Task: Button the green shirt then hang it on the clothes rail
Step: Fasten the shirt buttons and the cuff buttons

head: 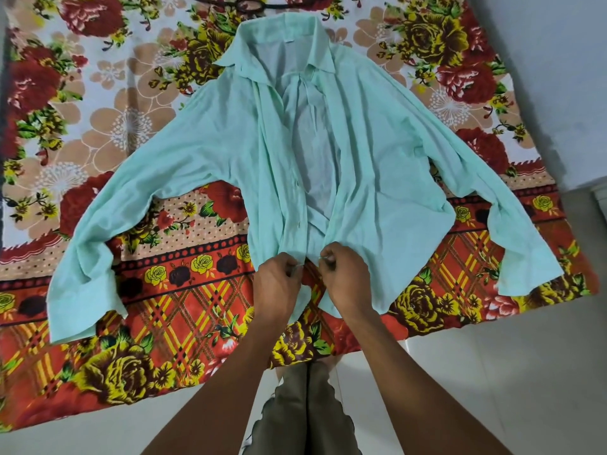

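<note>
On the floral blanket (98,126) spread over the floor, we see the green shirt (203,159) lying face up and open, collar (285,31) at the far end, hem toward us. Its long axis runs straight away from the hands, so we judge the buttoning has to climb from hem to collar along the middle.

Left to right: left sleeve (98,257) flung out toward the blanket's near-left, cuff low. Then the left front panel (262,178), whose inner edge carries small buttons, two faintly visible at mid height. Then the open gap showing the pale inside back (315,159), wide in the middle, narrowing toward the hem. Then the right front panel (387,192), then the right sleeve (512,205) stretched out to the blanket's right side.

Both hands sit at the bottom of the gap, just beside each other, not quite touching. The left hand (277,284) has its fingers curled, pinching the left panel's edge at the hem. The right hand (345,274) pinches the right panel's edge the same way. Both are equally near the lowest button; we can't tell whether it's through its hole, too small and hidden by fingers.

We judge this as the first button, lowest one, task barely begun. All upper buttons look undone. No clothes rail in view. A dark ring-shaped thing (249,4) lies past the collar, maybe a hanger top, unclear. Pale floor tiles (492,372) on the near right.
</note>
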